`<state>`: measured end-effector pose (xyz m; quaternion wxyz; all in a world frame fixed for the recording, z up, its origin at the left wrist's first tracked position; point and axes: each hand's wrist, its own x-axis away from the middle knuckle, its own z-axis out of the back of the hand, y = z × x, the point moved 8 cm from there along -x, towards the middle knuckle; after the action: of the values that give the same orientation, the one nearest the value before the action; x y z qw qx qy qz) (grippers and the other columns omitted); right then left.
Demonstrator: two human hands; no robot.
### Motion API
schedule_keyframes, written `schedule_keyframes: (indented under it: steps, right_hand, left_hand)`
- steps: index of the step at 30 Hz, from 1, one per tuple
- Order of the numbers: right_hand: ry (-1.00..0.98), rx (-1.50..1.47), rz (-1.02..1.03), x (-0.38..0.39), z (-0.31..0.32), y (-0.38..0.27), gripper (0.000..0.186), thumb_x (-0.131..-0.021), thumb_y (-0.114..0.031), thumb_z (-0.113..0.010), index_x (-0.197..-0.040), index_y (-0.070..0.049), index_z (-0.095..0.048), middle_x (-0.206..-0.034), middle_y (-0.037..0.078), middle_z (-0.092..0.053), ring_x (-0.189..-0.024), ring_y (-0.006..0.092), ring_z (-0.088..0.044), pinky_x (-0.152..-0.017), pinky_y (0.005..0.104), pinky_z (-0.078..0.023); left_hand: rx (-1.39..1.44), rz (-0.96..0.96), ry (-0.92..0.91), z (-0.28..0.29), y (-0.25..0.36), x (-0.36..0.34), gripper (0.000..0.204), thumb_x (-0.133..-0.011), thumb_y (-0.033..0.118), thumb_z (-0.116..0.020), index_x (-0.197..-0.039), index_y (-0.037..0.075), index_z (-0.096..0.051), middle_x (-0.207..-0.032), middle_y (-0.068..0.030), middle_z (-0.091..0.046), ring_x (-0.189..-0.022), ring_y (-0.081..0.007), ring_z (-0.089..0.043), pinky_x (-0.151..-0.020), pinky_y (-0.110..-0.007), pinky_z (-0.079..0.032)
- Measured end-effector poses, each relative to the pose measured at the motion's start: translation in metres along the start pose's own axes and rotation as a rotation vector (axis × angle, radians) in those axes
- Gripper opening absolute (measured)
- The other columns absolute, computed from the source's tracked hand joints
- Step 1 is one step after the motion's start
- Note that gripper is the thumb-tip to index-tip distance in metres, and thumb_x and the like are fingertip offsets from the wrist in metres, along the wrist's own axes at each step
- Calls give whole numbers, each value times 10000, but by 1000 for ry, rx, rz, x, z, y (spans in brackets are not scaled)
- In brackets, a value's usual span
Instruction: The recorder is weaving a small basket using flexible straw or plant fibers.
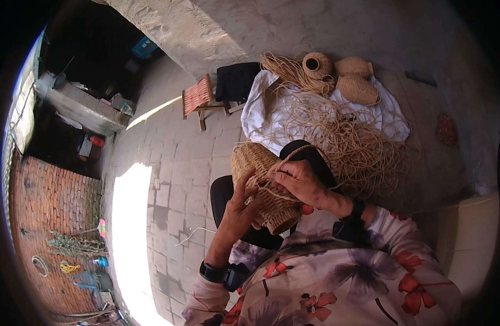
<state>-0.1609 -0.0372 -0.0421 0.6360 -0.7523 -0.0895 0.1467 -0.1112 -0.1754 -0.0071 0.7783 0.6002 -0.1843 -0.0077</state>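
Observation:
A tan woven straw vase (253,161) lies across my lap, its narrow neck toward my body. My left hand (242,205) rests along its left side, fingers spread over the weave. On the upper right side of the vase, my right hand (300,181) has thumb and fingers pinched on a strand of straw cord (294,151). That cord loops up and over toward my right knee. A few strands cross the weave between both hands. The exact spot where the right fingertips meet the cord is partly hidden.
Ahead, a white cloth (263,114) carries a tangled heap of straw cord (364,157) and finished woven vases (358,89). A folding stool (198,96) with a red woven seat stands beside a black seat (236,81). A brick wall (54,190) is at left.

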Motion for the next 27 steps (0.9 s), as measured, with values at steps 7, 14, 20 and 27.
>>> schedule_keyframes:
  steps: [7,14,20,27]
  right_hand:
    - [79,-149,-81,-20,-2,10,229,-946,-194,-530,-949,8,-638,-748,31,-624,-618,58,-567,-533,193,-467]
    - [-32,-210,-76,-3,-1,10,245,-956,-225,-520,-994,-1,-610,-768,23,-610,-648,62,-564,-574,199,-470]
    - [175,-532,-124,6,60,27,218,-935,-205,-558,-1040,-15,-575,-833,33,-600,-707,87,-564,-624,216,-478]
    - [236,-634,-174,-5,74,50,189,-912,-151,-581,-1039,-12,-593,-850,29,-600,-744,98,-568,-699,247,-489]
  left_hand:
    - [-94,-39,11,4,-5,-6,595,-898,54,-509,-1424,182,-264,-1180,-217,-545,-564,-123,-597,-446,-229,-501]
    - [326,114,85,10,-3,-2,614,-880,55,-526,-1418,150,-246,-1182,-211,-493,-696,-164,-627,-563,-260,-545]
    - [467,26,216,-6,-9,0,500,-897,69,-508,-1340,96,-278,-1046,-119,-464,-870,-207,-630,-767,-335,-555]
    - [417,-206,282,1,-30,12,418,-923,105,-495,-1287,54,-295,-1145,-96,-443,-991,-225,-589,-859,-336,-510]
